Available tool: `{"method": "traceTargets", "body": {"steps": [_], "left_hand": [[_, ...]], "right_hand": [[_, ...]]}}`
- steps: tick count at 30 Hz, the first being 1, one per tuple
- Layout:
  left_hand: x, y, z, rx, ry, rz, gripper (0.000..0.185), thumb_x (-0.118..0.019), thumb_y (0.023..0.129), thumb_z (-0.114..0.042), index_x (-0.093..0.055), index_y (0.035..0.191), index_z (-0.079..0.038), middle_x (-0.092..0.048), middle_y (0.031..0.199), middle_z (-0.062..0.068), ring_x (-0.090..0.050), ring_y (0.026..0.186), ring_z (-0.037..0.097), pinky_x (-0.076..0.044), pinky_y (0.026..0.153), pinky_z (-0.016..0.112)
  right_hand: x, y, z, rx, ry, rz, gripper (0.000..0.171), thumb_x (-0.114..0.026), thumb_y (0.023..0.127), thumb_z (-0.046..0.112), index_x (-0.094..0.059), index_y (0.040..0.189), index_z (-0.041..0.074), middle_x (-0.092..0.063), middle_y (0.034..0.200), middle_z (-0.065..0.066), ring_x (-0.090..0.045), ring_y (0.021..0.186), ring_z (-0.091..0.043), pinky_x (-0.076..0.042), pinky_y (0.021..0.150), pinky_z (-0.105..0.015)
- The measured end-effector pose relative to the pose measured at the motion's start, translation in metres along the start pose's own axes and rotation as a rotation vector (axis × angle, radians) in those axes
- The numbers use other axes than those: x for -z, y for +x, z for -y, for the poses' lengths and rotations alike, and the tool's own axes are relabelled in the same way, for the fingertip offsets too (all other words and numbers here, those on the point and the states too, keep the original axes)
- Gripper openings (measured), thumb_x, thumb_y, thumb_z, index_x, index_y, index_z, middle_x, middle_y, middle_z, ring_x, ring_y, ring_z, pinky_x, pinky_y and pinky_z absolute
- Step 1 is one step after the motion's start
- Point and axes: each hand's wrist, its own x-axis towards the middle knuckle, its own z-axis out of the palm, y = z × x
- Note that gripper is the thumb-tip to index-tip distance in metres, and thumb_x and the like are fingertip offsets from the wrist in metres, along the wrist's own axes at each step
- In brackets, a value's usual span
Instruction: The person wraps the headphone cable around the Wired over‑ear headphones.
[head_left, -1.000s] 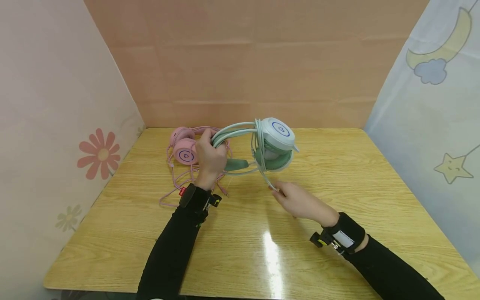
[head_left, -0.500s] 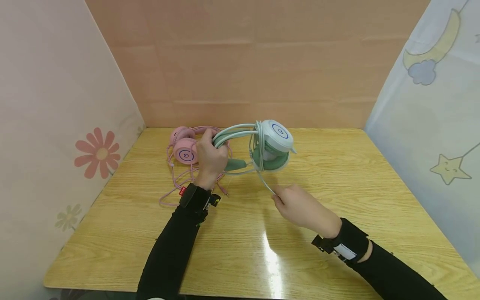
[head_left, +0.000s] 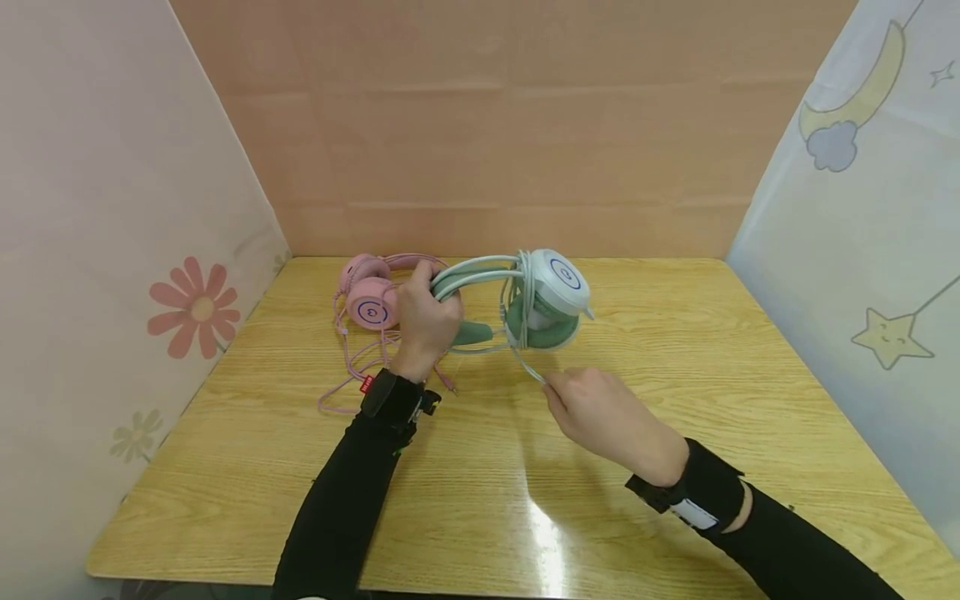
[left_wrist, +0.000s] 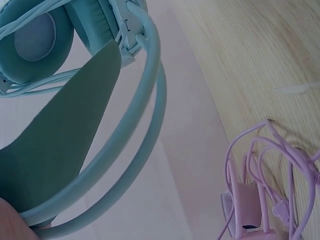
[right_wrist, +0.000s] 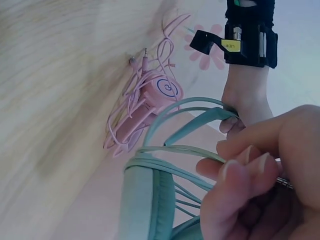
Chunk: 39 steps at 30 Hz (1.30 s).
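Mint-green headphones (head_left: pixel 562 283) are held up over the table, their ear cups toward the right. My left hand (head_left: pixel 429 321) grips the headband (left_wrist: pixel 122 135) from the left. Several loops of the headphones' cable (head_left: pixel 527 300) wrap around the ear cups. Lower right of the cups, my right hand (head_left: pixel 607 421) pinches the cable's free length, which runs taut up to the loops. In the right wrist view a metal plug (right_wrist: pixel 284 183) shows by the curled fingers (right_wrist: pixel 232 192) of that hand. Part of the padded headband is hidden behind my left hand.
Pink headphones (head_left: pixel 372 302) lie at the back left of the wooden table (head_left: pixel 247 467), their pink cable (head_left: pixel 341 392) in loose loops around them, a red tag (head_left: pixel 366 383) on it. A tan backdrop (head_left: pixel 510 125) stands behind, with patterned side walls left and right.
My right hand has drawn slightly down and right with the cable. The mint-green headphones have dipped a little, while my left hand keeps its grip. The pink headphones stay put.
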Motion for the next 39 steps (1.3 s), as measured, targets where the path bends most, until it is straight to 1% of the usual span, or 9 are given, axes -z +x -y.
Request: {"method": "traceTargets", "body": {"steps": [7,10,12,15,22,29,33,37,39], "left_hand": [[-0.002,-0.002,0.000,-0.065,0.026,-0.007,0.014,-0.053,0.074,0.000,-0.056,0.088,0.001,-0.032,0.060,-0.002,-0.027,0.048,0.014,-0.024,0.048,0.031],[-0.004,-0.003,-0.001,-0.093,0.055,-0.015,0.013,-0.054,0.075,-0.001,-0.056,0.087,0.000,-0.031,0.059,-0.003,-0.026,0.046,0.013,-0.023,0.046,0.031],[-0.005,-0.004,-0.002,-0.105,0.074,-0.016,0.012,-0.054,0.075,-0.003,-0.055,0.086,0.000,-0.032,0.059,-0.003,-0.027,0.046,0.013,-0.024,0.046,0.030],[-0.006,-0.006,-0.003,-0.118,0.091,-0.010,0.012,-0.055,0.074,-0.003,-0.055,0.086,-0.001,-0.031,0.060,-0.003,-0.027,0.047,0.014,-0.024,0.046,0.030],[-0.008,-0.010,-0.008,-0.181,0.116,0.025,0.023,-0.056,0.069,-0.001,-0.054,0.092,-0.001,-0.041,0.063,0.003,-0.036,0.049,0.016,-0.028,0.048,0.031],[-0.011,-0.014,-0.012,-0.245,0.157,0.048,0.028,-0.058,0.063,-0.005,-0.056,0.091,0.001,-0.046,0.061,0.006,-0.039,0.047,0.018,-0.031,0.044,0.031],[-0.013,-0.016,-0.013,-0.288,0.178,0.063,0.030,-0.058,0.062,-0.003,-0.057,0.092,0.002,-0.046,0.062,0.006,-0.038,0.047,0.016,-0.030,0.044,0.030],[-0.014,-0.018,-0.014,-0.324,0.204,0.056,0.031,-0.058,0.061,-0.002,-0.056,0.091,0.001,-0.047,0.062,0.005,-0.036,0.047,0.015,-0.028,0.044,0.028],[-0.014,-0.018,-0.015,-0.350,0.218,0.051,0.030,-0.060,0.061,-0.003,-0.056,0.091,0.001,-0.046,0.061,0.005,-0.035,0.045,0.014,-0.027,0.043,0.028]], "right_hand": [[0.003,0.003,-0.005,0.056,0.008,-0.078,0.020,-0.065,0.093,0.000,-0.055,0.079,0.011,-0.036,0.061,0.009,-0.031,0.050,-0.003,-0.030,0.045,-0.020],[0.003,0.005,-0.009,0.069,0.032,-0.139,0.012,-0.068,0.091,0.000,-0.062,0.086,0.008,-0.043,0.064,0.008,-0.037,0.053,-0.003,-0.034,0.047,-0.021],[0.002,0.007,-0.013,0.056,0.064,-0.181,0.007,-0.071,0.090,0.000,-0.067,0.091,0.005,-0.052,0.067,0.006,-0.042,0.055,-0.003,-0.038,0.048,-0.021],[0.000,0.009,-0.017,0.021,0.111,-0.236,0.007,-0.074,0.089,0.000,-0.072,0.095,0.002,-0.062,0.073,0.002,-0.049,0.058,-0.004,-0.044,0.052,-0.023],[-0.001,0.013,-0.023,-0.055,0.233,-0.308,0.008,-0.074,0.088,-0.001,-0.075,0.096,0.000,-0.067,0.074,-0.001,-0.055,0.058,-0.004,-0.048,0.054,-0.025],[-0.001,0.013,-0.025,-0.120,0.348,-0.302,0.012,-0.070,0.092,0.000,-0.076,0.101,-0.001,-0.064,0.068,0.004,-0.050,0.052,-0.003,-0.043,0.049,-0.025],[-0.002,0.014,-0.025,-0.158,0.425,-0.294,0.013,-0.067,0.094,0.002,-0.075,0.104,-0.002,-0.065,0.065,0.003,-0.055,0.051,-0.003,-0.043,0.047,-0.025],[-0.002,0.013,-0.027,-0.253,0.514,-0.256,0.015,-0.065,0.098,0.010,-0.074,0.106,0.000,-0.067,0.065,0.000,-0.061,0.053,-0.009,-0.042,0.048,-0.025],[-0.001,0.014,-0.029,-0.311,0.578,-0.230,0.017,-0.065,0.100,0.014,-0.074,0.104,0.000,-0.068,0.068,-0.001,-0.065,0.058,-0.013,-0.047,0.052,-0.025]]}}
